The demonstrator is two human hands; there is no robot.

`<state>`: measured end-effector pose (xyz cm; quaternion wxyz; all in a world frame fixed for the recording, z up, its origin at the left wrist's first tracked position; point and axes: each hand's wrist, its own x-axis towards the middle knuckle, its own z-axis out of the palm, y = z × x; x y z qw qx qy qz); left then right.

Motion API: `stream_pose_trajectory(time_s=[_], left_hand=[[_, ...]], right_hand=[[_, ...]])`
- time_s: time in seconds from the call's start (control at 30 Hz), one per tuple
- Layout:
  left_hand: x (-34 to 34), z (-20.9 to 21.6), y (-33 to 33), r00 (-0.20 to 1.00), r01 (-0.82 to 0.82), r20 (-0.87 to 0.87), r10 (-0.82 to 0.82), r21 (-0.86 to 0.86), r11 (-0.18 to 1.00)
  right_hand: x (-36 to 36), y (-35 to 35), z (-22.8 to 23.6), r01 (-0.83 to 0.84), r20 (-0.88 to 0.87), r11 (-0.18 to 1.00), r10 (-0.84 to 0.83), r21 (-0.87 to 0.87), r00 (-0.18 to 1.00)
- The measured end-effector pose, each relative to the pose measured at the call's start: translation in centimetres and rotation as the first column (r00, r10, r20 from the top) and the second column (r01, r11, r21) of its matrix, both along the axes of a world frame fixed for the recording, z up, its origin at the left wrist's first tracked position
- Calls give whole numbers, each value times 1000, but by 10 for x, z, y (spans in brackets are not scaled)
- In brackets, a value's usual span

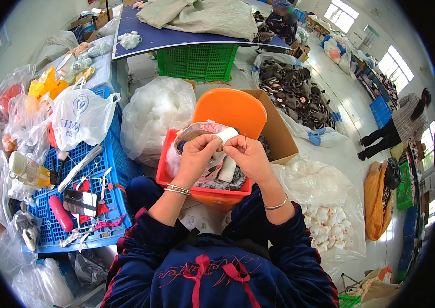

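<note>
My left hand (197, 158) is closed in a pinch, its fingertips meeting those of my right hand above an orange-red tub (204, 192). Right against the left fingertips is a white thread spool (228, 134); what the pinch itself holds is too small to make out. A thin needle (245, 137) sticks up from my right hand (251, 159), which is pinched shut on it. Below the right fingers a second white spool (226, 170) leans in the tub, partly covered. Grey fluffy material (235, 182) and a clear round container (189, 136) also lie there.
At left, a blue crate (117, 174) carries scissors (104, 182), a phone (80, 202) and a bottle (25, 169). An orange stool (233, 110) and a cardboard box (279, 133) stand ahead. Bags of stuffing (158, 110) and white pieces (330, 226) flank me. A person (402, 120) walks at right.
</note>
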<state>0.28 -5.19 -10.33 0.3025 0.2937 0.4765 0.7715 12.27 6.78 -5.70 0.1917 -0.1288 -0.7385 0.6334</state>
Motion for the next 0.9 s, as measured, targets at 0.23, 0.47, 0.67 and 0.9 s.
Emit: stream_pose_trajectory(time_s=[0.23, 0.47, 0.67, 0.9], left_hand=[[-12, -2, 2, 994, 15, 107, -24, 85, 996], [-22, 14, -10, 968, 147, 174, -181, 194, 970], [-24, 31, -18, 955, 200, 185, -231, 173, 964], [-24, 37, -24, 949, 225, 172, -263, 210, 951]], right_hand=[[22, 20, -3, 31, 56, 1000, -31, 1, 998], [25, 38, 51, -42, 44, 716, 16, 697, 999], [18, 46, 77, -211, 160, 527, 141, 823, 977], [10, 44, 89, -278, 217, 414, 188, 867, 958]])
